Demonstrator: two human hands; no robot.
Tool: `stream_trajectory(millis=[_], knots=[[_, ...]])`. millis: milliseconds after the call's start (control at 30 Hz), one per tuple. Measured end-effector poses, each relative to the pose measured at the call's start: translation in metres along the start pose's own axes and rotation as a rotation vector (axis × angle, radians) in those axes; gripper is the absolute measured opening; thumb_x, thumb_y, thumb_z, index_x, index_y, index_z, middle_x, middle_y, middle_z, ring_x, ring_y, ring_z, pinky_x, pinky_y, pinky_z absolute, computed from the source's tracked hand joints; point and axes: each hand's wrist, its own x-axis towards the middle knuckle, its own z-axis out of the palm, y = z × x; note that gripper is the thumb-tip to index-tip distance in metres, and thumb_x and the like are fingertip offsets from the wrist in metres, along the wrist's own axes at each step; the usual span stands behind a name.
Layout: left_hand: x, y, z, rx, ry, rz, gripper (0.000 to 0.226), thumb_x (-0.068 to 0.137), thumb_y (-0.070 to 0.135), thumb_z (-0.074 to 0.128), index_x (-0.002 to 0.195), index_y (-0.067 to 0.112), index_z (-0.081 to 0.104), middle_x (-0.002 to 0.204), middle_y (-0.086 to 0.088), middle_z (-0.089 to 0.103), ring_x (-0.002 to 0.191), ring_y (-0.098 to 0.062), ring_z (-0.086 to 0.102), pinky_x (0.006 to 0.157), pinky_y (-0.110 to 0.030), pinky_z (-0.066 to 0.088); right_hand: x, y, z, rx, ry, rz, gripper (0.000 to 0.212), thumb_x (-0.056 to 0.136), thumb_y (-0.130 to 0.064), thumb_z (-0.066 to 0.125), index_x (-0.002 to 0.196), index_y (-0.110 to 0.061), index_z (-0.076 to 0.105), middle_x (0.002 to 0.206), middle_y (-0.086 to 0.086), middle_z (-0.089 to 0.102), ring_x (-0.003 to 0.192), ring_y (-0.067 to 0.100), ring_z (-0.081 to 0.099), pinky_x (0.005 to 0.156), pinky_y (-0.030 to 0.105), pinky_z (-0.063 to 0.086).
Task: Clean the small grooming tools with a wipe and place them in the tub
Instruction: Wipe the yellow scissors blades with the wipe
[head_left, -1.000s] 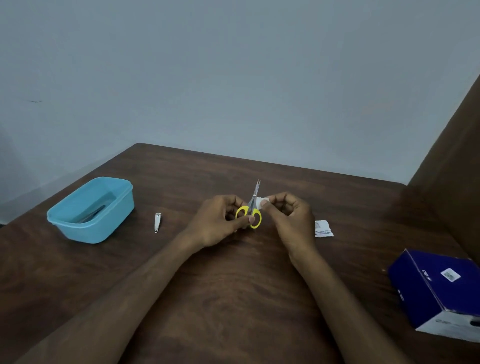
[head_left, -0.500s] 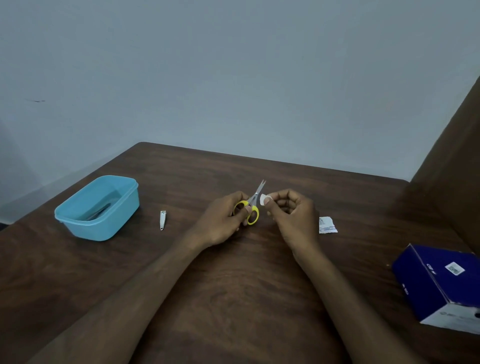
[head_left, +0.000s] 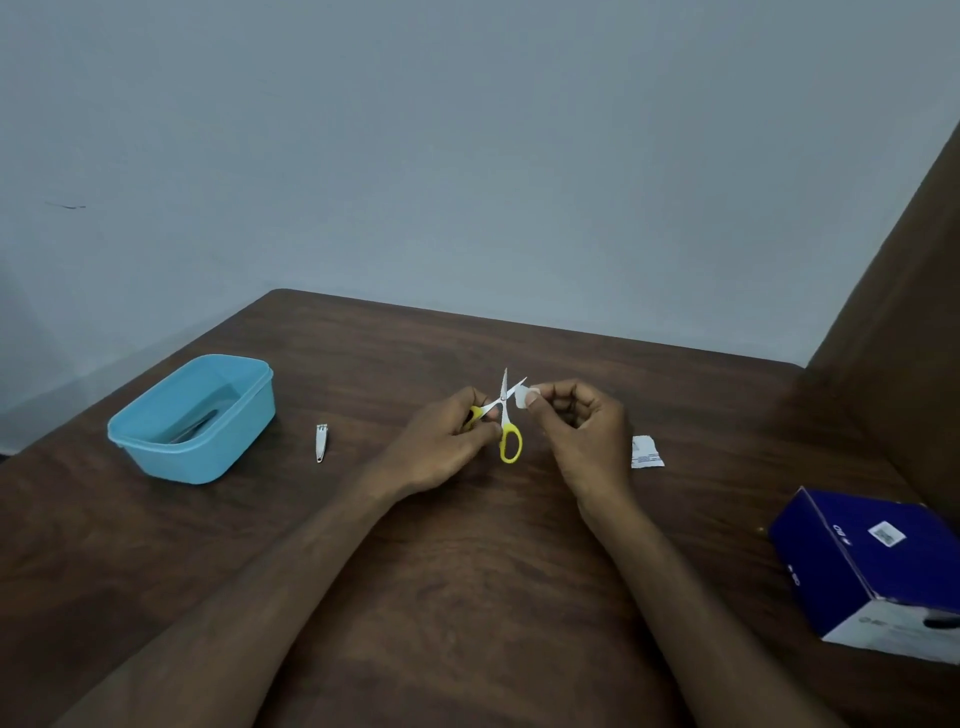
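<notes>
Scissors (head_left: 503, 410) now gape open, left hand (head_left: 447, 441) gripping the handles. Right hand (head_left: 582, 426) pinches the wipe (head_left: 519, 399) on one blade, tub (head_left: 192, 415) waiting left.

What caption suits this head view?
Left hand holds open yellow-handled scissors; right hand wipes a blade with a small white wipe.

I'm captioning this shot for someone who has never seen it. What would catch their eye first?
At the table's middle, the left hand holds small yellow-handled scissors with the blades apart, while the right hand pinches a white wipe against one blade. A light blue tub stands out at the left with a nail clipper lying beside it, and a dark blue box sits at the right edge.
</notes>
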Motion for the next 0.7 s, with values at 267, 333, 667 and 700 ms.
stream_trajectory(millis=[267, 333, 667, 700], knots=[[-0.0035, -0.0018, 0.0055, 0.031, -0.012, 0.134, 0.011, 0.101, 0.035, 0.068, 0.096, 0.030, 0.059, 0.077, 0.015, 0.057, 0.070, -0.003, 0.052, 0.070, -0.033, 0.043, -0.0003, -0.0011, 0.0010, -0.083, 0.003, 0.012, 0.015, 0.081, -0.024, 0.092, 0.079, -0.021, 0.078, 0.075, -0.009, 0.078, 0.072, 0.006, 0.073, 0.073, 0.031, 0.062], [-0.0044, -0.0002, 0.0052, 0.023, 0.003, 0.158, 0.019, 0.100, 0.050, 0.062, 0.095, 0.032, 0.059, 0.077, 0.014, 0.059, 0.072, -0.006, 0.054, 0.070, -0.036, 0.046, 0.0000, -0.0014, 0.0014, -0.074, 0.004, 0.014, 0.015, 0.081, -0.024, 0.092, 0.079, -0.020, 0.077, 0.076, -0.008, 0.078, 0.072, 0.006, 0.073, 0.073, 0.030, 0.061], [-0.0039, 0.0026, 0.0103, 0.129, 0.110, 0.187, 0.029, 0.097, 0.045, 0.074, 0.087, 0.023, 0.057, 0.071, 0.010, 0.059, 0.063, -0.006, 0.055, 0.059, -0.020, 0.041, 0.0036, -0.0040, -0.0047, -0.004, 0.239, 0.032, 0.016, 0.085, -0.026, 0.089, 0.078, -0.020, 0.075, 0.074, -0.006, 0.076, 0.069, 0.005, 0.068, 0.069, 0.030, 0.057], [-0.0034, 0.0025, 0.0107, 0.124, 0.126, 0.180, 0.029, 0.097, 0.043, 0.075, 0.085, 0.024, 0.056, 0.069, 0.010, 0.058, 0.062, -0.006, 0.055, 0.058, -0.017, 0.039, 0.0022, -0.0055, -0.0049, 0.010, 0.222, 0.017, 0.016, 0.085, -0.025, 0.089, 0.078, -0.020, 0.075, 0.075, -0.005, 0.076, 0.070, 0.006, 0.068, 0.069, 0.029, 0.058]])
